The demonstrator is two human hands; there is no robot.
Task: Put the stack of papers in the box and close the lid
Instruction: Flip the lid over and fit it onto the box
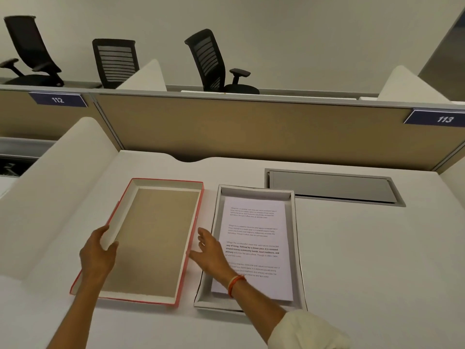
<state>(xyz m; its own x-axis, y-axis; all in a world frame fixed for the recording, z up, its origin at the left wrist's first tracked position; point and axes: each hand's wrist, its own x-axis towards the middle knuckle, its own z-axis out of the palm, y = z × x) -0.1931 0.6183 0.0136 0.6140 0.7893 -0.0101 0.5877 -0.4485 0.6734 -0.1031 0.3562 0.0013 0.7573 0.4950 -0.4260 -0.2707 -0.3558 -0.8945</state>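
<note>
Two hands are at the lid. Fingers of the left hand (99,253) are closed on the left wall of the lid (151,240), thumb inside, gripping it. Fingers (205,235) of the right hand (211,250) are spread open, just beside the lid's right wall; contact cannot be confirmed.

The lid lies inverted on the tabletop (364,260), brown inner face up, red-edged rim showing, just left of the box (298,248). The stack of papers (256,238) already sits inside the box, printed face up.

Judgement: loading is done; closing is in hand. The next move calls for a grip on both long walls, a lift, a turn-over and a square lowering onto the box.

Lid, box and papers each run lengthwise away from the person, near parallel.
</note>
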